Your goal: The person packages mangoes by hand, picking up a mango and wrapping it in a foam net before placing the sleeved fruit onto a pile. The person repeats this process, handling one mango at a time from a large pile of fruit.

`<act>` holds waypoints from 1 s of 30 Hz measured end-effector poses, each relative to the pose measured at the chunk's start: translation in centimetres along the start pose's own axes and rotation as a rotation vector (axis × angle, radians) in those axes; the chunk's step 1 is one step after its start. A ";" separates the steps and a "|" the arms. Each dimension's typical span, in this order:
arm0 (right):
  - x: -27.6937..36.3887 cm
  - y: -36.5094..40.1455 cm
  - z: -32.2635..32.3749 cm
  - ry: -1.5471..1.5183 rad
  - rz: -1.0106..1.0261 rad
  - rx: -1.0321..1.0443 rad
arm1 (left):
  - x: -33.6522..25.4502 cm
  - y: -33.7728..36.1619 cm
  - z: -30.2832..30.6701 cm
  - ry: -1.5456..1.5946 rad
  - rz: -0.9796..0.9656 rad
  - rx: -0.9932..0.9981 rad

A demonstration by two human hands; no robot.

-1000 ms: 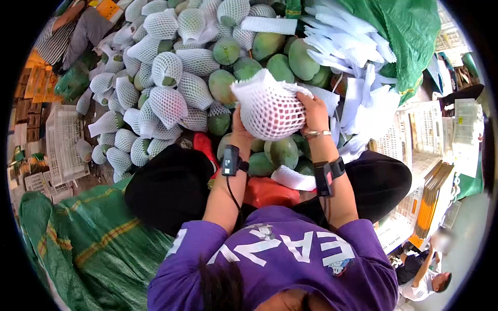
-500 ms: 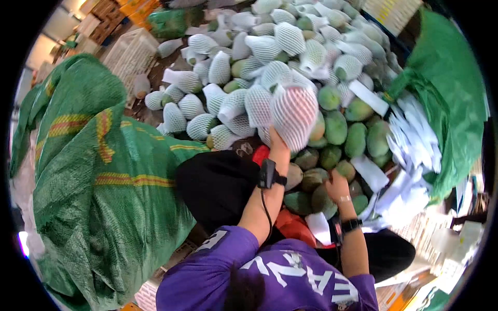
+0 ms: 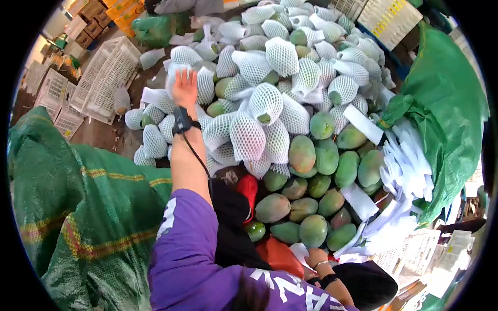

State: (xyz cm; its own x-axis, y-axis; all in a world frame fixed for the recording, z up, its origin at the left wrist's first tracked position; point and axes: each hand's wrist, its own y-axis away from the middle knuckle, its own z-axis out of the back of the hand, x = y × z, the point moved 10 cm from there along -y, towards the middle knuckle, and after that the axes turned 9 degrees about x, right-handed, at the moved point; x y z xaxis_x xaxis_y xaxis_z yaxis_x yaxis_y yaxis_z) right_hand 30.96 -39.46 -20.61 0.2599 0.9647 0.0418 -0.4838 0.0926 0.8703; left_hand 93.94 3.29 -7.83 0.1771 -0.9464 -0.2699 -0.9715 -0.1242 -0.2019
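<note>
My left hand (image 3: 185,88) is stretched over the heap of foam-wrapped mangoes (image 3: 248,136), fingers spread, holding nothing. A black device is strapped to its wrist. Low in the view, my right hand (image 3: 316,257) has its fingers closed on the edge of a white foam sleeve (image 3: 301,254), beside a red cloth (image 3: 282,255). Bare green mangoes (image 3: 313,230) lie just above that hand. Loose white foam sleeves (image 3: 404,171) are bunched to the right of the bare fruit.
A large green woven sack (image 3: 104,207) covers the lower left, and another green sack (image 3: 451,124) stands at the right. White plastic crates (image 3: 106,78) are at the upper left, with a pale crate (image 3: 389,20) at the upper right. Part of another person (image 3: 181,6) shows at the top.
My left hand has let go of a foam-wrapped mango and moved left, now open. My right hand has moved down from the bare mangoes to the white sleeve. The view has shifted.
</note>
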 end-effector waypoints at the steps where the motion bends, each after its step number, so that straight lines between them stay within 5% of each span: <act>1: 1.0 0.5 -0.4 -0.034 0.091 0.071 | 1.5 -0.4 -3.7 -0.066 0.110 0.046; 4: 0.8 2.1 7.0 -0.250 0.001 -0.240 | 9.8 1.5 -8.4 -0.337 0.427 0.333; 5: 1.6 4.3 11.5 -0.436 0.098 -0.478 | 13.0 5.0 -9.8 -0.833 0.472 0.319; 6: 1.1 5.3 14.0 -0.540 0.128 -0.615 | 16.5 10.3 -14.3 -0.889 0.307 0.777; 9: -1.8 6.5 17.2 -0.662 0.222 -0.727 | 29.7 32.0 -20.4 -0.876 0.999 1.236; 11: -3.9 6.6 16.6 -1.270 0.364 -0.564 | 32.0 46.0 -21.8 -0.945 1.465 1.526; 12: -4.1 7.5 16.7 -1.314 0.448 -0.546 | 33.4 49.1 -22.3 -0.858 1.159 1.498; 13: -4.9 7.3 14.9 -1.107 0.278 -0.363 | 33.3 50.0 -23.8 -0.765 0.866 1.447; 14: -4.2 7.2 12.5 -1.153 0.285 -0.173 | 34.2 51.9 -22.8 -0.762 0.881 1.442; 16: -1.2 7.5 9.1 -1.186 0.287 0.053 | 34.5 58.2 -20.1 -0.899 1.380 1.755; 17: -0.8 4.8 6.6 -0.698 0.375 0.129 | 34.2 59.2 -20.2 -1.045 1.215 1.976; 18: -0.1 6.0 8.0 -0.731 0.355 0.014 | 33.0 59.2 -19.4 -1.057 1.235 1.918; 19: -3.1 3.5 7.2 -0.425 0.455 -0.292 | 33.2 59.7 -15.7 -1.030 1.493 1.817; 21: -8.1 5.3 10.0 -0.343 0.085 -0.526 | 33.1 60.4 -8.4 -1.030 1.958 1.527; 22: -10.6 6.3 11.4 -0.325 -0.117 -0.575 | 32.3 57.5 -13.8 -1.064 1.748 1.572; 24: -12.0 6.2 13.8 -0.440 -0.282 -0.601 | 33.4 52.0 -15.7 -0.777 1.489 0.964; 27: -10.8 0.9 11.4 -1.733 0.718 -0.735 | 36.8 48.5 -16.4 -0.234 1.230 0.371; 29: -7.6 2.7 11.5 -2.164 0.707 -0.272 | 32.9 48.0 -15.1 -0.589 1.200 0.024; 30: -10.4 0.9 10.8 -1.652 0.498 -0.469 | 32.6 48.2 -13.6 -0.596 1.202 0.021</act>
State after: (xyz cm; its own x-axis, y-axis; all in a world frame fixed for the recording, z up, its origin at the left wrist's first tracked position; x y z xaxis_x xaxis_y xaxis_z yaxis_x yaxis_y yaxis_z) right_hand 36.84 -52.09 -14.97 0.3717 -0.2753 0.8866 -0.8672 0.2378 0.4374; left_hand 50.74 -37.58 -13.53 -0.7322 -0.1906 -0.6539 -0.5701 0.6967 0.4353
